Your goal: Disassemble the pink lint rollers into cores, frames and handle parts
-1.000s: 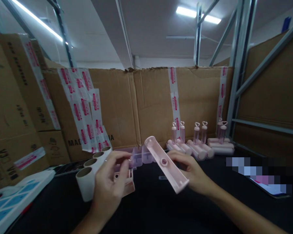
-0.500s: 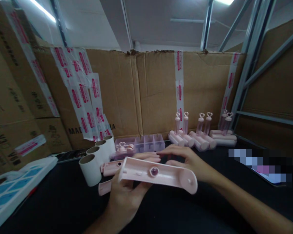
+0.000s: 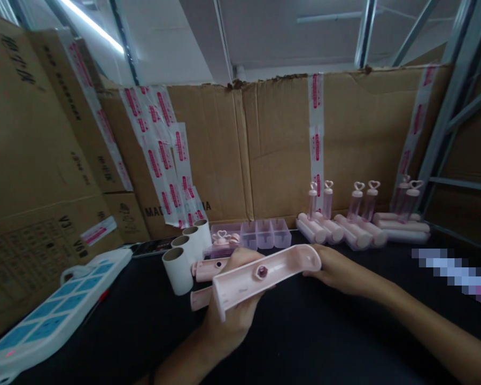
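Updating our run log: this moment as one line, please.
left hand: holds pink half-shell; right hand: at its right end; purple tray: behind; white tubes: leftward

Dim, cool light fills the view. A lit tube [image 3: 93, 25] glares white above the far left corner of the tabletop [image 3: 324, 342], whose black swallows most shadows. The shell [image 3: 282, 275] catches a pale sheen inside. A red glow [image 3: 10, 353] shows at the near left corner. Wide-angle stretch tilts the posts [image 3: 459, 59] outward; print on the boxes [image 3: 44, 160] is soft; mosaic blocks [image 3: 457, 270] hide a patch by the right edge.
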`<state>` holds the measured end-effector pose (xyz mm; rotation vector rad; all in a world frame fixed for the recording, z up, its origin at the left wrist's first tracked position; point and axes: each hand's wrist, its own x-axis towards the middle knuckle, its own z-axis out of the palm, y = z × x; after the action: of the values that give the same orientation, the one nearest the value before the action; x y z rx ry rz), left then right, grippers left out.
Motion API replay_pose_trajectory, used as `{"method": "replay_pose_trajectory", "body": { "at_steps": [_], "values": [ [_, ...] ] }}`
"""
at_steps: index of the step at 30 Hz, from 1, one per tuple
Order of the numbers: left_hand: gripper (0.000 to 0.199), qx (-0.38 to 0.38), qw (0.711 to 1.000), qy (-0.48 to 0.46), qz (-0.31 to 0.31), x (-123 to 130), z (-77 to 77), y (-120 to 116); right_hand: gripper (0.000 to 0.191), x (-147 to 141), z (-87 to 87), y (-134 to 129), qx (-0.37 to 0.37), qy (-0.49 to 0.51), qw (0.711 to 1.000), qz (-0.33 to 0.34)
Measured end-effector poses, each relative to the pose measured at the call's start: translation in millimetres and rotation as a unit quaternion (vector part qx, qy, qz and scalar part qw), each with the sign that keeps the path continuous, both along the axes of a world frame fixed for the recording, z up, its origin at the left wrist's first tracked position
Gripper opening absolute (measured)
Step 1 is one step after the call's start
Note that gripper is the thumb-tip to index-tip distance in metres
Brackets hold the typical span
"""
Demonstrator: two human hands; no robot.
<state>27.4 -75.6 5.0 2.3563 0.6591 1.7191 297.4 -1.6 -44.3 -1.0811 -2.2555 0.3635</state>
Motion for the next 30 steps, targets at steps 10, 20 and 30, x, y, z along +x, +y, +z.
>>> {"method": "replay_pose_trajectory", "body": {
  "at_steps": [10, 20, 30],
  "values": [
    [0.026, 0.005, 1.0, 0.0, -0.02, -0.4, -2.2, -1.5, 0.019, 2.3, 63.0, -28.7, 0.15, 0.421, 0.892, -0.063],
    [0.025, 0.015, 0.999, 0.005, -0.034, 0.0, -4.1, -3.3, 0.006, -49.7, 109.2, -90.4, 0.252, 0.574, 0.772, 0.104],
    [0.043, -0.002, 0.997, -0.003, -0.073, 5.7, -1.8, -5.8, 0.007, -79.2, 74.8, -102.3, 0.148, 0.557, 0.804, 0.145]
  ]
}}
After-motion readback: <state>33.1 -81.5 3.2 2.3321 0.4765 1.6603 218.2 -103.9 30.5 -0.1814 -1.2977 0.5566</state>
